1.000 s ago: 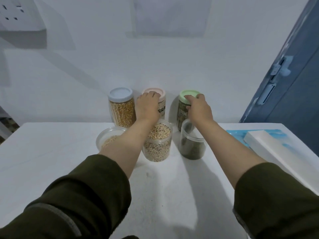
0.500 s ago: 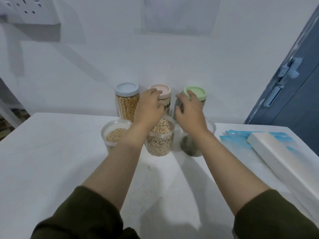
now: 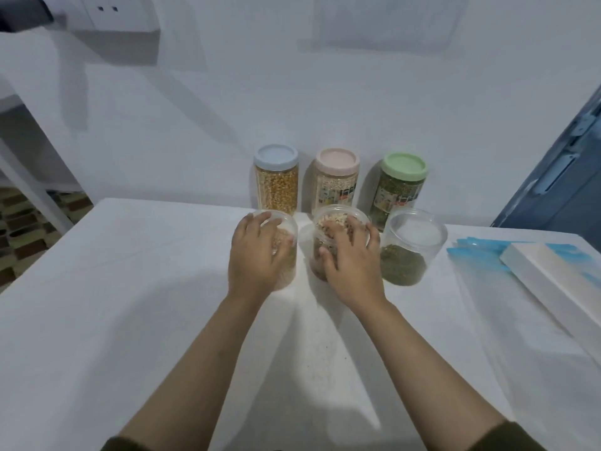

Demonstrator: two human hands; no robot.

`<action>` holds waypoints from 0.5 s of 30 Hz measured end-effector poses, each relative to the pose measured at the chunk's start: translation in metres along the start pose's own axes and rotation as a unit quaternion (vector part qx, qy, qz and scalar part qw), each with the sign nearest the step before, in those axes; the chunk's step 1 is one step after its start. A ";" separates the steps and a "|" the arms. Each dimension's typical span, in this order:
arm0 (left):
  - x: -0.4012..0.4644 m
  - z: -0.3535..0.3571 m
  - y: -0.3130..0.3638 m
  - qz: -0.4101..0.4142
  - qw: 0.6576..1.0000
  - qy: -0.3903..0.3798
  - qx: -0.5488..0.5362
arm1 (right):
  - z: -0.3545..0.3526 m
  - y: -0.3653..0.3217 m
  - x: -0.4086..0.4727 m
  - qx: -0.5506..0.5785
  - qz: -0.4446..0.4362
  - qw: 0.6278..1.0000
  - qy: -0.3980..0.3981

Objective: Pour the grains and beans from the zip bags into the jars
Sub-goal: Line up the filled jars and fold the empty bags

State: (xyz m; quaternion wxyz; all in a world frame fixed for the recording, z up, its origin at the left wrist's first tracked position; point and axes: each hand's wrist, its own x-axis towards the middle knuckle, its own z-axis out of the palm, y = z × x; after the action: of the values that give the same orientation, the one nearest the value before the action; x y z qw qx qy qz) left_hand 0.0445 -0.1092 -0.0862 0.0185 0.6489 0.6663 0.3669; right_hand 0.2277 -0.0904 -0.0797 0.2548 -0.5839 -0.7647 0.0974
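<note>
Three lidless clear jars stand in a row on the white table [image 3: 130, 320]. My left hand [image 3: 255, 255] grips the left jar [image 3: 287, 252], which holds pale yellow grain. My right hand [image 3: 349, 258] grips the middle jar [image 3: 328, 222], filled with beige grain. The right jar [image 3: 411, 252] holds green beans at its bottom and is untouched. Behind them, against the wall, stand three lidded jars: a blue-lidded jar [image 3: 276, 180] of corn, a pink-lidded jar [image 3: 336, 182] of pale grain, and a green-lidded jar [image 3: 401, 187] of green beans.
Empty blue-edged zip bags [image 3: 478, 252] lie flat at the right of the table, partly under a long white box [image 3: 553, 281]. A blue door [image 3: 559, 177] stands at the far right. The table's left edge borders a tiled floor.
Both hands have left the lidded jars at the back and come down and nearer, onto the left and middle open jars. The camera has tilted and moved closer.
</note>
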 end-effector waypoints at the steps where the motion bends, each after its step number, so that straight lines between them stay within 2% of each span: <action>1: 0.006 0.001 -0.003 0.010 1.000 -0.007 0.000 | 0.005 0.003 0.000 -0.014 -0.010 1.000 0.023; 6: 0.035 0.010 -0.017 0.057 0.998 -0.013 0.005 | 0.013 0.007 0.015 -0.040 -0.025 0.997 0.056; 15: 0.067 0.015 -0.024 0.083 0.996 -0.013 -0.001 | 0.011 0.011 0.036 -0.075 -0.016 0.997 0.004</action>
State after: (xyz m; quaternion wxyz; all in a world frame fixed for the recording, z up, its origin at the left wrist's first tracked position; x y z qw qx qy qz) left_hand 0.0212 -0.0410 -0.0790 -0.0029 0.7068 0.6096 0.3590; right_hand 0.2242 -0.0515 -0.0842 0.2150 -0.5896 -0.7779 0.0332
